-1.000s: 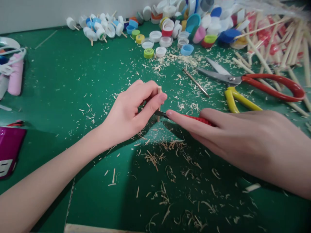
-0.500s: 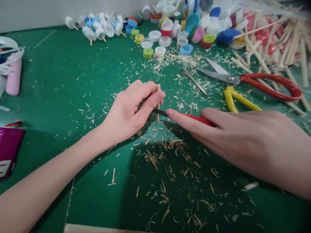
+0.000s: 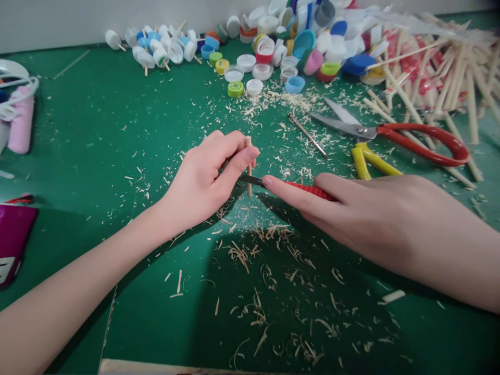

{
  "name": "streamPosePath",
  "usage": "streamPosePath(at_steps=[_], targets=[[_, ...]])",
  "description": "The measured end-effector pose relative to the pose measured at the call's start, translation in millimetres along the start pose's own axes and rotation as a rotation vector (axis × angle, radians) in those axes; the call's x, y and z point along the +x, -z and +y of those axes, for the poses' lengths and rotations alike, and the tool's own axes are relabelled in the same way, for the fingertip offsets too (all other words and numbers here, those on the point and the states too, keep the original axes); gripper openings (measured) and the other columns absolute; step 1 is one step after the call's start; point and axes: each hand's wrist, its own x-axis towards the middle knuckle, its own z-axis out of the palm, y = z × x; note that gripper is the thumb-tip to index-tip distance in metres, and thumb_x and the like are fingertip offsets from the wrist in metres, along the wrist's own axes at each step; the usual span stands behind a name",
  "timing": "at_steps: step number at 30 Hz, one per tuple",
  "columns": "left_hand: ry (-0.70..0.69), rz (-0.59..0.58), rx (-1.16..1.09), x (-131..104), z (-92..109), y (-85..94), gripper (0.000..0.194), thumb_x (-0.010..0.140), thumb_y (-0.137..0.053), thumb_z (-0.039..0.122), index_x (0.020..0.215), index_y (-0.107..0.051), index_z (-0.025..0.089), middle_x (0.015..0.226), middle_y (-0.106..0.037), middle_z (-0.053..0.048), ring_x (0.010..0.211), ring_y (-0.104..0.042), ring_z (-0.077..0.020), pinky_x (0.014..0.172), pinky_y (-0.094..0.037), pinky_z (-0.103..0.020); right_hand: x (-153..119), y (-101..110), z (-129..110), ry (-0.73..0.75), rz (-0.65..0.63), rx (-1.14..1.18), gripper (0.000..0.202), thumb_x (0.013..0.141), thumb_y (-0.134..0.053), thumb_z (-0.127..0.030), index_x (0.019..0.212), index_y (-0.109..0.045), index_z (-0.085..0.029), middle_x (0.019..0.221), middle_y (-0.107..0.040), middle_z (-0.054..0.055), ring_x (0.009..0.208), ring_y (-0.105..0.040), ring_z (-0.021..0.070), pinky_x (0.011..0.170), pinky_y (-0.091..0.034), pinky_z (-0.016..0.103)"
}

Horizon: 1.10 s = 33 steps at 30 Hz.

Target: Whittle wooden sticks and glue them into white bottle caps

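My left hand (image 3: 209, 174) pinches a short wooden stick (image 3: 249, 182) between thumb and fingers, the stick standing roughly upright over the green table. My right hand (image 3: 363, 219) is wrapped round the red ribbed handle of a knife (image 3: 310, 190), index finger stretched along it toward the blade. The dark blade crosses behind or against the stick, just below my left thumb; its tip is hidden near my left fingers. Thin wood shavings (image 3: 273, 233) lie scattered on the table beneath and nearer to me.
Scissors (image 3: 365, 133) with red and yellow handles lie open beyond my right hand, beside a metal rod (image 3: 308, 136). Bottle caps (image 3: 263, 70) and wooden sticks (image 3: 453, 78) are heaped at the back. Caps on sticks (image 3: 160, 49) sit back left; a purple object (image 3: 17, 234) is at the left edge.
The view has shifted slightly, so most things appear a little further left. My hands keep the same holds on the stick and the knife.
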Motion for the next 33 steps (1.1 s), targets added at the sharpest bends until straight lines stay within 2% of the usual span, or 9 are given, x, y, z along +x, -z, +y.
streamPosePath(at_steps=[11, 16, 21, 24, 31, 33], targets=[[0.011, -0.003, -0.017, 0.0, 2.6, 1.4, 0.034, 0.099, -0.039, 0.042, 0.080, -0.059, 0.022, 0.076, -0.065, 0.001, 0.073, -0.062, -0.0137, 0.069, -0.051, -0.028, -2.8, 1.2, -2.0, -0.011, -0.003, -0.010, 0.077, 0.082, -0.025, 0.000, 0.153, -0.008, -0.023, 0.068, -0.042, -0.005, 0.047, -0.013, 0.0125, 0.046, -0.013, 0.029], [0.022, -0.021, -0.033, 0.2, 1.8, 0.9, 0.035, 0.099, -0.039, 0.044, 0.081, -0.058, 0.022, 0.077, -0.064, 0.001, 0.072, -0.062, -0.0130, 0.068, -0.051, -0.028, -2.2, 1.7, -3.0, 0.000, -0.036, -0.030, 0.077, 0.083, -0.026, -0.001, 0.154, -0.005, -0.021, 0.068, -0.041, -0.005, 0.046, -0.015, 0.0122, 0.046, -0.013, 0.030], [0.026, -0.009, -0.042, -0.3, 2.5, 1.0, 0.036, 0.100, -0.037, 0.045, 0.081, -0.058, 0.023, 0.073, -0.061, 0.001, 0.071, -0.062, -0.0136, 0.066, -0.051, -0.028, -5.6, -4.2, -9.5, 0.018, -0.099, 0.009, 0.083, 0.078, -0.032, 0.000, 0.155, -0.008, -0.020, 0.068, -0.042, -0.005, 0.045, -0.015, 0.0128, 0.045, -0.014, 0.032], [0.028, -0.006, -0.041, -0.6, 2.9, 1.5, 0.034, 0.099, -0.038, 0.045, 0.081, -0.057, 0.023, 0.071, -0.061, 0.001, 0.069, -0.061, -0.0130, 0.064, -0.051, -0.027, -7.3, -5.6, -11.3, 0.018, -0.128, 0.018, 0.082, 0.081, -0.031, 0.000, 0.155, -0.005, -0.021, 0.070, -0.043, -0.005, 0.045, -0.017, 0.0128, 0.045, -0.016, 0.032], [0.040, -0.005, -0.036, -1.2, 4.0, 2.5, 0.032, 0.100, -0.039, 0.040, 0.080, -0.056, 0.022, 0.071, -0.060, 0.002, 0.064, -0.060, -0.0107, 0.062, -0.051, -0.025, -4.8, 1.1, -7.8, 0.004, -0.031, 0.029, 0.067, 0.091, -0.030, -0.004, 0.153, -0.012, -0.020, 0.067, -0.043, -0.006, 0.045, -0.027, 0.0122, 0.046, -0.018, 0.031], [0.039, 0.001, -0.039, -1.2, 4.4, 2.4, 0.033, 0.100, -0.039, 0.040, 0.078, -0.055, 0.022, 0.070, -0.059, 0.002, 0.063, -0.059, -0.0101, 0.061, -0.051, -0.024, -3.5, 1.3, -7.5, -0.016, 0.023, 0.037, 0.064, 0.091, -0.031, -0.006, 0.152, -0.017, -0.022, 0.067, -0.042, -0.006, 0.044, -0.026, 0.0124, 0.046, -0.018, 0.030]])
